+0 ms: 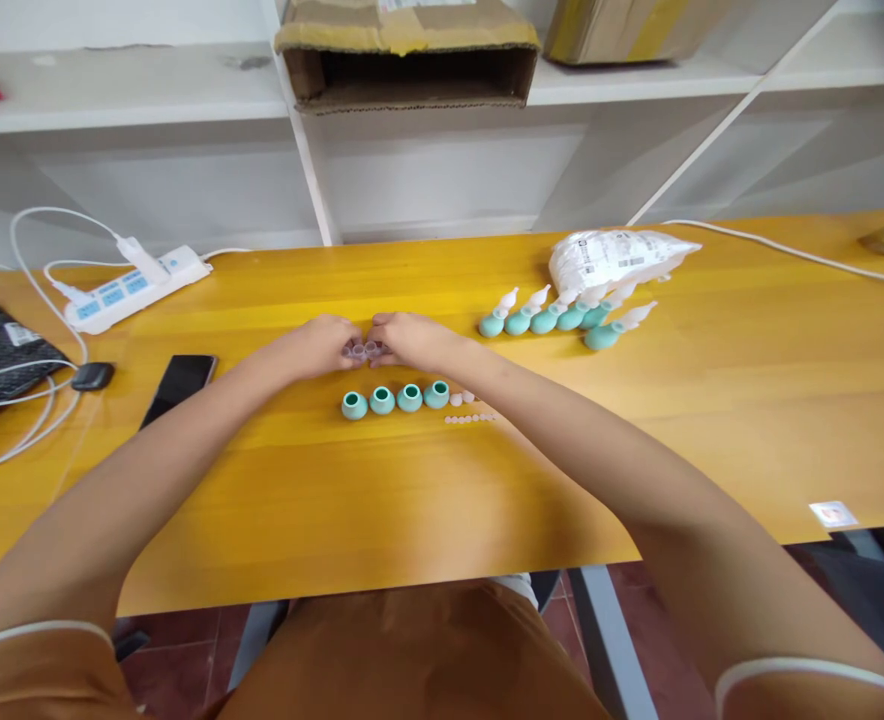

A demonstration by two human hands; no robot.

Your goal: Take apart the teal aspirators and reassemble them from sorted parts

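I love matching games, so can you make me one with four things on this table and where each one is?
Things
1. Black phone
2. Little see-through cups
3. White package
4. Open turquoise bulbs

Places
A. Far back, to the right
B. In a row of four, nearer the body than the hands
C. Partly behind the left arm
D. Between the left hand and right hand

Pairs: 1-C, 2-D, 3-A, 4-B

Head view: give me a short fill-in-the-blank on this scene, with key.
The small cups are between the left hand and the ____.
Open bulbs in the front row number ____.
The phone lies nearer the ____ hand.
The boxes on the shelf are made of ____.
Missing words: right hand; four; left; cardboard.
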